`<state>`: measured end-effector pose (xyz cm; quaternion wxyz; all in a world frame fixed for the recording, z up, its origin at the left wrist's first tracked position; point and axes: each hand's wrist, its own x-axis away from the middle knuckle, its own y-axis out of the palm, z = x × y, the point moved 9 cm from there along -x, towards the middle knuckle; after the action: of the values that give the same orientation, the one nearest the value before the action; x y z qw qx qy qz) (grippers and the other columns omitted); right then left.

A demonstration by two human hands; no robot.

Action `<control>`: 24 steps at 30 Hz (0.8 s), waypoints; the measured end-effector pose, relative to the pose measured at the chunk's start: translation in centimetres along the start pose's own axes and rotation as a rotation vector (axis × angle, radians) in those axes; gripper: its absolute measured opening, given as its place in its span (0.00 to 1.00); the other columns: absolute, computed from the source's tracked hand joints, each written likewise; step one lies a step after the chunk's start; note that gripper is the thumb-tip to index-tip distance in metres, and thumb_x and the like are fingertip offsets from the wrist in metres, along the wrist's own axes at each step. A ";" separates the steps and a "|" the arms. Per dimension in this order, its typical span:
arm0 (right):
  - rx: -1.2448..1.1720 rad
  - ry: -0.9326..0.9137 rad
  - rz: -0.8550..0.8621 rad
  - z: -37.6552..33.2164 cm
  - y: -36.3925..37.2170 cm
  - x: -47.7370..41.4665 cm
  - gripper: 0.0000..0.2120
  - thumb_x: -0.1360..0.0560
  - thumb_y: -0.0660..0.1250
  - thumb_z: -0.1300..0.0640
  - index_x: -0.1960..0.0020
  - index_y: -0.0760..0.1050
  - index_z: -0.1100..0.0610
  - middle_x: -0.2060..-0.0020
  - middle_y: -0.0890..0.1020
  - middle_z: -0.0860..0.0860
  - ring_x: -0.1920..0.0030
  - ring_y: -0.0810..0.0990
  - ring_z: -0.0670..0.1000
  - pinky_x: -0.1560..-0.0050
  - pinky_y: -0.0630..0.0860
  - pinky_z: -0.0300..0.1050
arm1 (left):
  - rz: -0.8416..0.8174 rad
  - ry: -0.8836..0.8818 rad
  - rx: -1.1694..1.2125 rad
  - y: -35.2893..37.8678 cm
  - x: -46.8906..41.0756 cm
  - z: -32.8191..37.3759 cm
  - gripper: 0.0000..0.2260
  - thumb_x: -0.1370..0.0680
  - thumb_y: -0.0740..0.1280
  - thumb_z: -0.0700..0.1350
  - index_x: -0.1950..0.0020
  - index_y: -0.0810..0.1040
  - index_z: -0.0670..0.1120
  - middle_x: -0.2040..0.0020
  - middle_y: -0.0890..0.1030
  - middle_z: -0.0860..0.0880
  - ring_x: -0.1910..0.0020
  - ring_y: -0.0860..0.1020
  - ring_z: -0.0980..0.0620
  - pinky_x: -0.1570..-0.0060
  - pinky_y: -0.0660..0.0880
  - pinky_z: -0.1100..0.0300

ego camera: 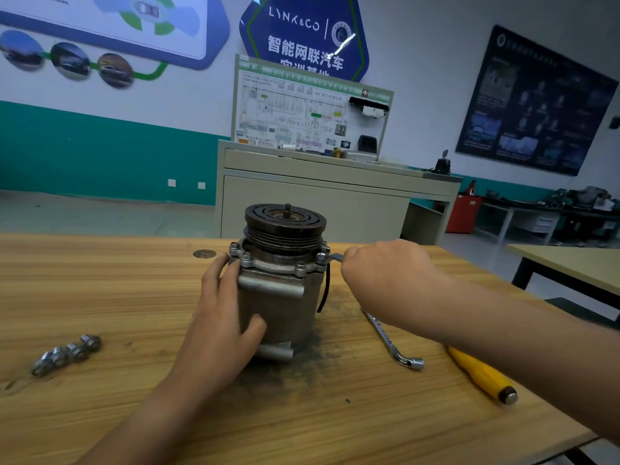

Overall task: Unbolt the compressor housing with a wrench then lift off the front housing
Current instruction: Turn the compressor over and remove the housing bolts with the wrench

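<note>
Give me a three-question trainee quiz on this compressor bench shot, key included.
1. True or false: the left hand holds the compressor body.
2. The wrench in the right hand meets the flange on the compressor's: A) left side B) right side C) base
3. Fill in: the loose bolts lie on the table to the compressor's ____.
Key: 1 true; 2 B; 3 left.

1 view: wide-angle head cam, faces fwd & down, close over compressor on table, wall behind.
</note>
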<state>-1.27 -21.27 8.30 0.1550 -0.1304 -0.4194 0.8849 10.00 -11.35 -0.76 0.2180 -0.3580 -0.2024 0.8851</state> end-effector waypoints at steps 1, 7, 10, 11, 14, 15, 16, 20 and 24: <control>0.024 -0.018 -0.001 0.0 -0.1 -0.1 0.06 0.23 0.58 0.65 0.50 0.70 0.58 0.71 0.63 0.49 0.74 0.61 0.48 0.76 0.59 0.40 | -0.001 -0.004 0.001 0.0 0.0 0.0 0.35 0.26 0.67 0.43 0.24 0.50 0.49 0.28 0.45 0.66 0.32 0.66 0.47 0.35 0.68 0.51; 0.035 -0.088 0.046 1.7 1.0 -1.7 0.11 0.22 0.55 0.62 0.41 0.69 0.58 0.71 0.66 0.49 0.73 0.65 0.46 0.75 0.62 0.38 | 0.029 0.020 0.005 -0.2 -0.1 0.2 0.35 0.26 0.67 0.43 0.24 0.51 0.49 0.28 0.45 0.64 0.29 0.59 0.52 0.33 0.64 0.55; 0.027 -0.079 0.071 3.3 2.5 -2.8 0.19 0.23 0.57 0.65 0.33 0.63 0.58 0.71 0.65 0.49 0.73 0.64 0.46 0.76 0.58 0.37 | 0.037 0.039 -0.004 -0.2 -0.1 0.2 0.34 0.26 0.67 0.43 0.24 0.52 0.48 0.28 0.46 0.64 0.28 0.56 0.55 0.34 0.59 0.60; 0.012 -0.067 0.097 3.7 2.7 -3.6 0.19 0.23 0.57 0.66 0.33 0.62 0.58 0.70 0.65 0.49 0.71 0.66 0.47 0.75 0.60 0.37 | 0.034 0.040 -0.007 -0.2 -0.1 0.2 0.34 0.26 0.67 0.44 0.24 0.52 0.48 0.28 0.46 0.64 0.29 0.56 0.55 0.35 0.60 0.60; -0.095 -0.041 0.228 3.5 3.1 -6.3 0.17 0.23 0.57 0.68 0.35 0.65 0.58 0.60 0.75 0.52 0.59 0.74 0.53 0.61 0.71 0.44 | 0.034 0.043 -0.014 -0.2 -0.2 0.2 0.35 0.26 0.67 0.45 0.24 0.52 0.49 0.29 0.46 0.66 0.30 0.57 0.56 0.35 0.62 0.59; -0.128 -0.052 0.283 2.9 3.1 -7.2 0.17 0.23 0.57 0.68 0.35 0.66 0.58 0.53 0.77 0.54 0.53 0.75 0.54 0.54 0.71 0.46 | 0.036 0.047 -0.018 -0.2 -0.2 0.3 0.34 0.26 0.67 0.45 0.24 0.52 0.48 0.29 0.46 0.66 0.30 0.57 0.56 0.36 0.62 0.60; -0.153 -0.069 0.339 2.4 3.1 -7.9 0.17 0.23 0.57 0.67 0.35 0.66 0.58 0.47 0.77 0.55 0.47 0.75 0.55 0.47 0.70 0.46 | 0.038 0.051 -0.021 -0.3 -0.2 0.3 0.34 0.26 0.66 0.46 0.24 0.52 0.48 0.29 0.46 0.66 0.30 0.57 0.57 0.36 0.62 0.60; -0.256 -0.057 0.484 2.6 2.6 -8.0 0.17 0.21 0.57 0.62 0.32 0.67 0.58 0.40 0.76 0.55 0.39 0.73 0.55 0.39 0.67 0.44 | 0.018 0.039 -0.019 -0.1 -0.2 0.3 0.35 0.25 0.66 0.46 0.24 0.49 0.50 0.28 0.44 0.66 0.28 0.55 0.56 0.32 0.61 0.58; -0.954 0.168 0.726 6.7 1.4 -2.8 0.12 0.20 0.55 0.57 0.39 0.70 0.59 0.62 0.80 0.54 0.60 0.80 0.54 0.62 0.75 0.46 | 0.022 0.044 -0.018 -0.1 -0.2 0.4 0.35 0.25 0.66 0.46 0.24 0.49 0.49 0.28 0.44 0.65 0.28 0.55 0.56 0.33 0.60 0.58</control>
<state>-1.37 -27.89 11.57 -0.1999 -0.3899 -0.6847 0.5824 9.87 -11.45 -0.29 0.2094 -0.3816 -0.2017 0.8774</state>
